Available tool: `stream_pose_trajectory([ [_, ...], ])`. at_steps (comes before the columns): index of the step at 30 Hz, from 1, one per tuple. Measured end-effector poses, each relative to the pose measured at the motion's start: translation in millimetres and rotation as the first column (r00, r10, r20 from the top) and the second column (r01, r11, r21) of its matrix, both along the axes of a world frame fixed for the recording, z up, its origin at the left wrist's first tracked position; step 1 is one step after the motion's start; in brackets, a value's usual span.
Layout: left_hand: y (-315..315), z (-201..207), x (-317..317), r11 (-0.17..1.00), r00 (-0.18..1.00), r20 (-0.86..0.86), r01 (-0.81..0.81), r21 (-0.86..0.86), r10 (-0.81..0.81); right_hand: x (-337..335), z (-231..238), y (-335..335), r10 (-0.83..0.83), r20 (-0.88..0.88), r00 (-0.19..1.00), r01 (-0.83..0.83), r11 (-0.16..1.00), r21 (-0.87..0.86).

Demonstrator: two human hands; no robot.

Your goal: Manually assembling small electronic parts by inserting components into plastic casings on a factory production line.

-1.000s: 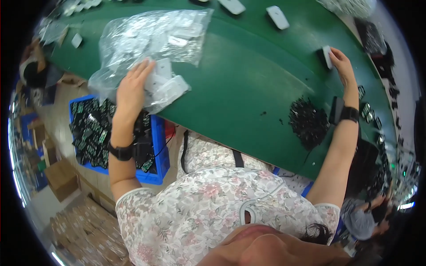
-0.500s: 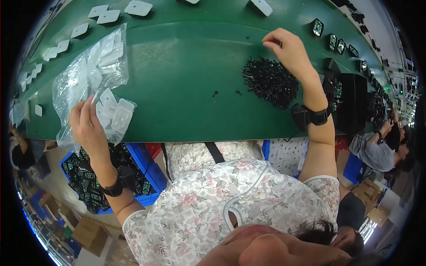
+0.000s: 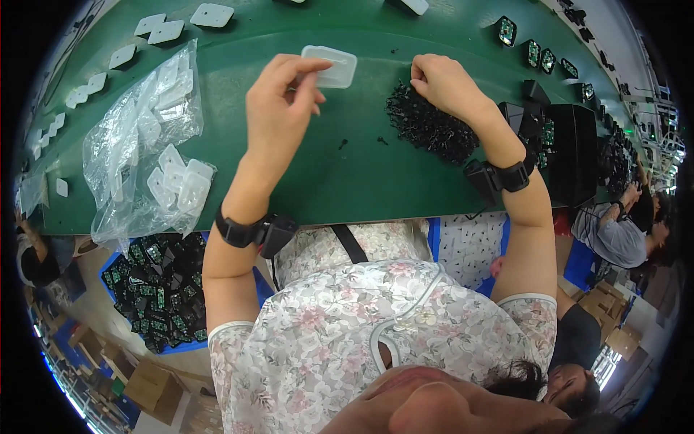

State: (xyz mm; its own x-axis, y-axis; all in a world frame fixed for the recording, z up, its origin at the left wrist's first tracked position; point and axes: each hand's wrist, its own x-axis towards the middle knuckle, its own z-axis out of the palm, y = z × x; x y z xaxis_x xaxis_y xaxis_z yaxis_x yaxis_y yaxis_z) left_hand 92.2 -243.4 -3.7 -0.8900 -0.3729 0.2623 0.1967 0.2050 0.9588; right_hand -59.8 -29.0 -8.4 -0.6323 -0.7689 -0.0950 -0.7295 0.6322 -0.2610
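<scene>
My left hand point(image 3: 278, 108) is raised over the middle of the green table, thumb and fingers pinching a whitish, rounded rectangular plastic cover point(image 3: 341, 72) by its left side. To the right, my right hand point(image 3: 447, 85) hovers at the far edge of a heap of small black parts point(image 3: 426, 123). Its fingertips are pressed together, and whatever may be between them is hidden. Two loose black pieces point(image 3: 382, 140) lie on the table left of the heap. More white covers point(image 3: 194, 189) rest at the mouth of a clear plastic bag point(image 3: 108, 155) on the left.
White covers point(image 3: 166, 32) and black housings with circuit boards point(image 3: 507, 32) line the far side of the green table point(image 3: 289, 173). A black box point(image 3: 573, 155) stands at right. Below the edge are a blue crate of circuit boards point(image 3: 155, 289) and a blue-sided container point(image 3: 434, 239). Other people sit nearby.
My left hand has moved from the bag to the middle of the table, bringing a white cover. My right hand has shifted slightly left and lower, its fingers drawn together.
</scene>
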Motion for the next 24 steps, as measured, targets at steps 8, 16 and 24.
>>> stream_pose_trajectory([
  [8, 20, -20, 1, 0.997, 0.999, 0.016, -0.03, -0.076, 0.031, 37, 18, -15, -0.179, 0.337, 0.925, 0.329, 0.819, -0.47],
  [16, 29, -11, 3, 0.886, 0.968, -0.242, -0.173, -0.43, 0.071, 90, 22, -52, 0.145, 0.849, 0.509, 0.717, 0.474, -0.511],
  [24, 24, -11, 12, 0.837, 0.993, -0.117, -0.058, -0.543, -0.007, 92, 20, -44, -0.051, 0.155, 0.987, 0.146, 0.707, -0.692],
])
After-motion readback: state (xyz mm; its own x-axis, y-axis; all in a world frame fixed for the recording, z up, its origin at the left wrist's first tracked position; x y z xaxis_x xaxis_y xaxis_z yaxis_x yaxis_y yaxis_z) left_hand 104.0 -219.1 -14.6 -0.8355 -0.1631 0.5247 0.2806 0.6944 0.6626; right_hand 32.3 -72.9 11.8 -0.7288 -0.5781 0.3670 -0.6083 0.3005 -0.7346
